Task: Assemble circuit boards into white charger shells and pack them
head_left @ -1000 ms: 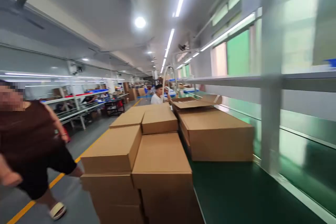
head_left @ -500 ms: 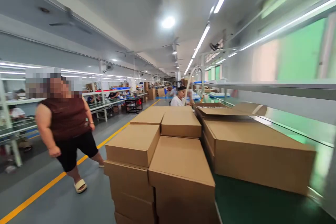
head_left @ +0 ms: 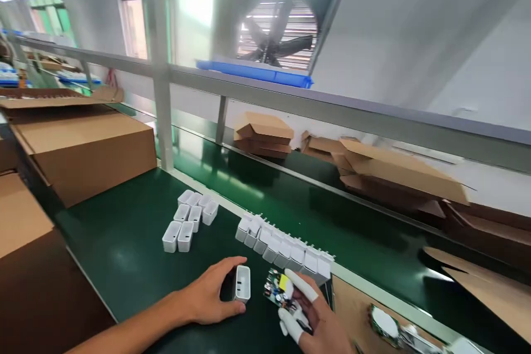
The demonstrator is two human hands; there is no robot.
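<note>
My left hand (head_left: 209, 296) grips a small white plastic charger shell (head_left: 242, 283), its open end facing up, just above the green bench (head_left: 124, 249). My right hand (head_left: 309, 315), with white finger cots on its fingertips, holds a small green circuit board (head_left: 277, 289) with a yellow part, right beside the shell. Behind my hands a row of white shells with plug prongs (head_left: 286, 246) stands along the bench edge. Several empty white shells (head_left: 188, 220) stand in a loose group to the left.
Large closed cardboard boxes (head_left: 83, 146) fill the left. A green conveyor belt (head_left: 315, 204) runs behind a metal post (head_left: 160, 66) and rail, with flat cartons (head_left: 390, 168) beyond it. A cardboard tray with more circuit boards (head_left: 388, 325) lies at lower right. A wall fan (head_left: 276, 38) turns above.
The view has swung from the aisle, stacked boxes and a walking person down to the bench. My hands, the shell and the circuit board have come into sight.
</note>
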